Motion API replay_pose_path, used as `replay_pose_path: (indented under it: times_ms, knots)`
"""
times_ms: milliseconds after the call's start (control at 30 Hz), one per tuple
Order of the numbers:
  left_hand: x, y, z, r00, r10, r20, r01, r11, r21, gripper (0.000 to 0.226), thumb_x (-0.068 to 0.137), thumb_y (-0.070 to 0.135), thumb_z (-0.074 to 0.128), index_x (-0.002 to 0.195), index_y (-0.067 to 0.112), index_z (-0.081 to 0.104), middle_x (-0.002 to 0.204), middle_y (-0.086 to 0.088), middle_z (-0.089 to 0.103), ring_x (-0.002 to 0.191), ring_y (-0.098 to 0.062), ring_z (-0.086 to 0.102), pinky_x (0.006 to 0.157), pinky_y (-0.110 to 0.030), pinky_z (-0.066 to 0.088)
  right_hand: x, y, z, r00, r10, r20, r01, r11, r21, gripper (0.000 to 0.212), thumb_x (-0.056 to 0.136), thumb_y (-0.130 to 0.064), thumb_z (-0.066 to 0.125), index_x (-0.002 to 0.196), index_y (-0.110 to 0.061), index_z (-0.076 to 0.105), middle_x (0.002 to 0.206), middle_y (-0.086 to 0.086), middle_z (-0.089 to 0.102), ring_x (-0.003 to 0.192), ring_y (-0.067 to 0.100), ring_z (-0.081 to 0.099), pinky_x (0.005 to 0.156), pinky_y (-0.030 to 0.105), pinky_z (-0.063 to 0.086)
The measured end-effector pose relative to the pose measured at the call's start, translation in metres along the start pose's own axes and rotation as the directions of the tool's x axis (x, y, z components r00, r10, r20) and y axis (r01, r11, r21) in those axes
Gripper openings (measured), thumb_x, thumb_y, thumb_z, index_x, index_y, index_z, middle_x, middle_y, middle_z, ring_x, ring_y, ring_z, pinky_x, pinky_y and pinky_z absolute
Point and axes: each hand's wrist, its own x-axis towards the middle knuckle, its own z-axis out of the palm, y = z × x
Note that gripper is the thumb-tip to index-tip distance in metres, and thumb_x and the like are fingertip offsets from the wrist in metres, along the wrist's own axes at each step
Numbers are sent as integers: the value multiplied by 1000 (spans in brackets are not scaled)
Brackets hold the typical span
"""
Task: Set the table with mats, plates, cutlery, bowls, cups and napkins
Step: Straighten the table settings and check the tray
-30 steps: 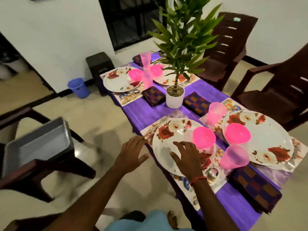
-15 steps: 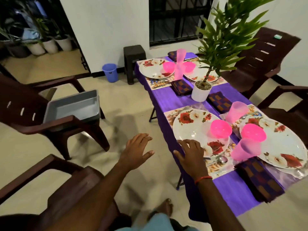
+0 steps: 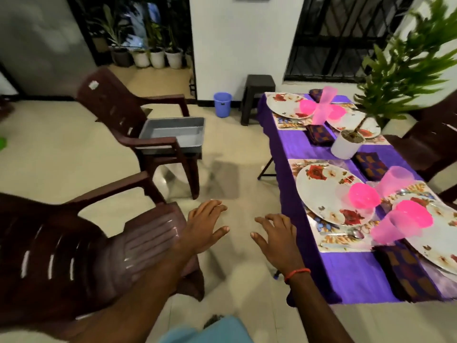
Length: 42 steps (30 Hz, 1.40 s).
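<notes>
- The plate (image 3: 435,246) at the tabletop's near right corner is cut off by the picture's right edge, and a pink bowl (image 3: 413,215) covers part of it
- The plant (image 3: 405,65) runs out past the top and right edges, its leaves smeared
- The pink cups (image 3: 324,105) at the far end blur into one shape; their number cannot be told
- Cutlery (image 3: 346,235) on the near mat (image 3: 331,246) is too blurred to sort beyond one spoon bowl
- The purple cloth (image 3: 356,276) hides most of the table's legs
- The near chair (image 3: 74,256) is cropped by the left edge
</notes>
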Motion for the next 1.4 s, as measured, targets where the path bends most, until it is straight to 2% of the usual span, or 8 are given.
replay_pose_path:
  times_ms: [167,267,433,600,700,867,1133,1400]
  knots:
    - [-73,-7,-9,983,-180,-37,182,981,70,69,87,70,42,144,31,46,154,7,41,145,-18,32,109,-51,40,-28,-45,11,984,-173,39,172,985,11,44,94,-53,58,134,-35,59,138,-4,50,133,18,33,104,38,31]
    - [-134,-1,-19,974,-226,-28,228,970,83,72,89,67,37,149,29,40,159,3,37,150,-21,28,115,-51,33,-54,-73,24,970,-232,69,229,972,44,43,93,-54,57,132,-35,60,136,-4,51,133,19,33,103,38,31]
    - [-225,-3,-45,932,-363,16,361,931,57,69,97,62,49,156,31,32,165,8,22,155,-17,12,123,-51,17,-103,-130,42,946,-302,114,289,950,115,49,87,-59,48,126,-35,64,131,-3,55,129,22,38,101,42,34]
    - [-288,-17,-75,903,-424,-72,428,901,74,69,96,65,45,155,32,31,165,9,23,155,-14,11,122,-49,20,-125,-182,49,895,-412,170,395,910,127,44,93,-56,56,133,-37,58,140,-4,49,136,19,30,108,40,29]
    - [-313,-29,-95,889,-441,-120,451,889,81,76,92,71,34,156,29,32,166,7,25,156,-15,12,120,-47,21,-129,-215,51,872,-458,172,444,889,115,45,93,-56,57,133,-37,58,142,-3,48,137,20,30,109,41,30]
    - [-351,-70,-128,890,-425,-165,440,896,64,71,95,66,41,154,28,35,164,6,28,155,-17,15,120,-51,23,-131,-281,64,859,-490,149,484,872,73,46,92,-59,56,132,-36,58,141,-2,50,135,21,36,111,43,33]
    - [-417,-169,-188,901,-350,-256,392,910,135,62,98,56,54,151,26,44,162,4,36,155,-18,20,117,-48,28,-138,-421,102,843,-516,152,508,857,92,45,96,-53,55,138,-37,53,146,-4,45,140,20,27,112,40,23]
    - [-482,-249,-223,903,-358,-237,399,904,155,63,97,64,42,150,29,43,160,5,38,154,-19,23,115,-48,31,-151,-513,134,844,-513,159,507,859,75,47,95,-57,54,138,-39,53,144,-6,46,140,17,27,113,42,24]
